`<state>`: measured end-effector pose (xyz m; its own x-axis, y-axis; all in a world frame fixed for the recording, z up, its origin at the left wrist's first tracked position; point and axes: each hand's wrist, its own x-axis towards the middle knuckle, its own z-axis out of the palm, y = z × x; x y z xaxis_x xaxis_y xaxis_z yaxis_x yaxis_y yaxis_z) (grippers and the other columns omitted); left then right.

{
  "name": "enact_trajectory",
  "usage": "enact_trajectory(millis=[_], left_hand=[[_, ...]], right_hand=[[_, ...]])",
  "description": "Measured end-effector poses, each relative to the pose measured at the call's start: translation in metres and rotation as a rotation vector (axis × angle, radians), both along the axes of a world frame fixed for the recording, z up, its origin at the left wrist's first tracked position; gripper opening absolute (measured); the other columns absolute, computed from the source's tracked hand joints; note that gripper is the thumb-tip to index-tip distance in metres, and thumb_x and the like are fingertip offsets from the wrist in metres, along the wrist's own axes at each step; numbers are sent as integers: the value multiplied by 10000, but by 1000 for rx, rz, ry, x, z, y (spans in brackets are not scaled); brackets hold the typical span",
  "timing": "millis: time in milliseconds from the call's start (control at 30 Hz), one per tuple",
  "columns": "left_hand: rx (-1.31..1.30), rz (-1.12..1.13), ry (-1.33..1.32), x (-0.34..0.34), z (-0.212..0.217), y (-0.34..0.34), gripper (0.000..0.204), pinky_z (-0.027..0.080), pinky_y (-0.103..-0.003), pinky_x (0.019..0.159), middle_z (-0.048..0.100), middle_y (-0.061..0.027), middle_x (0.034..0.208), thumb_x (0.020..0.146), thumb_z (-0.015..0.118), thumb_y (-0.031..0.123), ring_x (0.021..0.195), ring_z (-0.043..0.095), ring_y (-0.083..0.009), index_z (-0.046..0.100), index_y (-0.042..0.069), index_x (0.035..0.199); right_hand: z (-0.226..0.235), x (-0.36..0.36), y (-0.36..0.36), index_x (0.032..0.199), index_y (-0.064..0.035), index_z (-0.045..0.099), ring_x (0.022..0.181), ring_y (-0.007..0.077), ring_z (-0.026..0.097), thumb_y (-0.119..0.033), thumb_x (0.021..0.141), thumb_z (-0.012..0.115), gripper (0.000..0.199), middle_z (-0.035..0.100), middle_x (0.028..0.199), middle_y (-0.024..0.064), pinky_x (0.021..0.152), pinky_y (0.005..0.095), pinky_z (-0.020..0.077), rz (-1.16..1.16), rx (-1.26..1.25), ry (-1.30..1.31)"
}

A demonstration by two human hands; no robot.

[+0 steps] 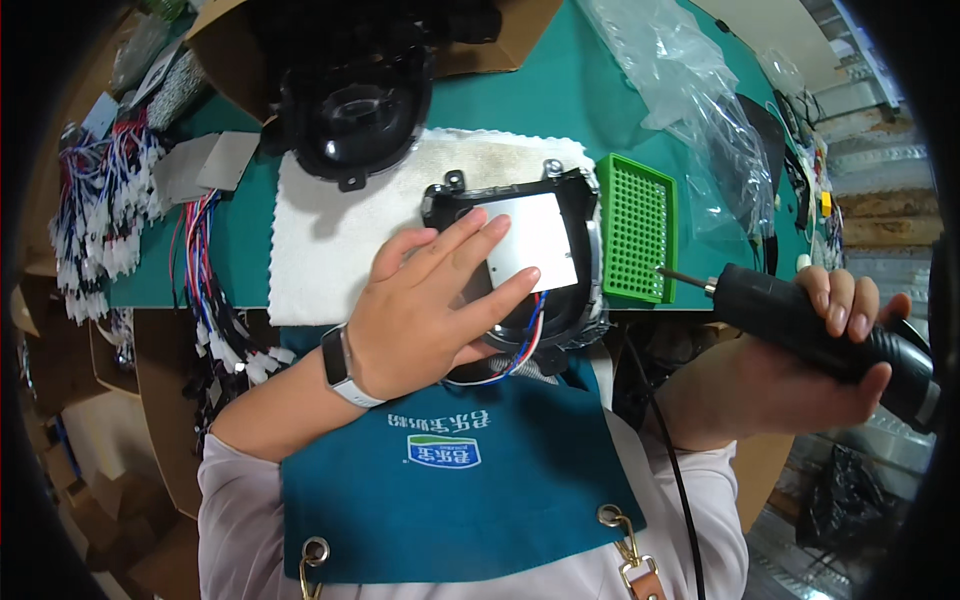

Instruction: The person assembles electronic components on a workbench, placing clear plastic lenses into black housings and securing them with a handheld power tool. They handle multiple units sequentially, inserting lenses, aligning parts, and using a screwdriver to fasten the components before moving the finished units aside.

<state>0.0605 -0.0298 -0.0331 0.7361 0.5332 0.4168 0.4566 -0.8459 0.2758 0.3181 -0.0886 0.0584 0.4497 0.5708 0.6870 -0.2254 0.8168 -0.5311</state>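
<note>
My left hand (440, 280) lies with fingers spread over a silvery square plate (540, 245), which sits inside a black plastic housing (578, 200). Red, white and blue wires (528, 345) run out from under the plate. In my right hand (840, 330) is a black electric screwdriver (770, 305), my fingers wrapped round its body. Its bit points left and its tip is at the lower right part of a green screw tray (636, 230) full of round holes. Whether a screw is on the tip is too small to tell.
A white cloth (320, 250) lies under the housing on the green table (540, 100). Another black housing (355, 125) rests at the cloth's far edge beside a cardboard box (225, 50). Bundled wire harnesses (105, 200) are at left, plastic bags (670, 70) at far right. A black cord (680, 480) hangs down.
</note>
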Motion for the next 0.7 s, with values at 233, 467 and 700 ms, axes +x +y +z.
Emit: enact_trajectory(millis=[233, 467, 700], left_hand=[[-90, -36, -101, -2, -4, 2, 733, 341, -383, 967, 462, -97, 1371, 518, 796, 294, 1261, 459, -233, 571, 245, 1214], [-91, -56, -204, -3, -17, 4, 593, 355, -383, 970, 451, -100, 1377, 533, 796, 300, 1266, 447, -249, 590, 223, 1084], [-46, -41, -225, -1, -23, 2, 528, 355, -378, 974, 437, -109, 1392, 565, 784, 295, 1266, 445, -246, 606, 212, 1056]], right_hand=[[-9, -69, 29, 1199, -18, 485, 666, 116, 425, -356, 772, 643, 568, 414, 792, 22, 631, 265, 346, 208, -23, -130], [-20, -94, 47, 1245, -45, 427, 625, 118, 426, -392, 814, 570, 572, 417, 770, 25, 596, 280, 345, 278, -53, -346], [-19, -96, 47, 1250, -57, 419, 615, 124, 434, -378, 809, 560, 563, 430, 765, 34, 592, 286, 356, 205, -90, -376]])
